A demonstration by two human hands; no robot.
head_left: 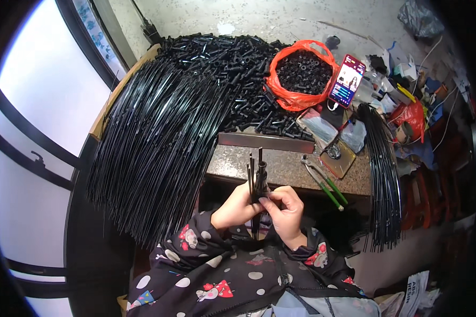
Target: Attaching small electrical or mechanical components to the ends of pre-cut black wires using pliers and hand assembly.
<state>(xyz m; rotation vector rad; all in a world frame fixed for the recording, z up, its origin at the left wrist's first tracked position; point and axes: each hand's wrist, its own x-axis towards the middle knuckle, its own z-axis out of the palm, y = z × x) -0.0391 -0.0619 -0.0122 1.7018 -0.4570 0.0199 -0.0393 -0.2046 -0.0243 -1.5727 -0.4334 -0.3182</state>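
Close to my chest, just off the worktop's front edge, my left hand (237,207) is closed round several thin black rods with a short black tube (261,173) among them. Their upper ends stick up above my fingers and the lower ends hang below. My right hand (285,212) meets it from the other side, thumb and fingers pinched on the same bundle at the tube's lower part. Exactly what the right fingertips grip is partly hidden. Behind my hands lies a large heap of black tubes (225,61), and to the left a wide spread of long black rods (153,142).
A red plastic bag (275,92) full of small black parts stands at the back. Beside it a lit phone (347,79) leans upright. Green-handled pliers (328,187) jut over the worktop edge. Another rod bundle (383,179) hangs at right. A metal bar (264,142) borders the heap.
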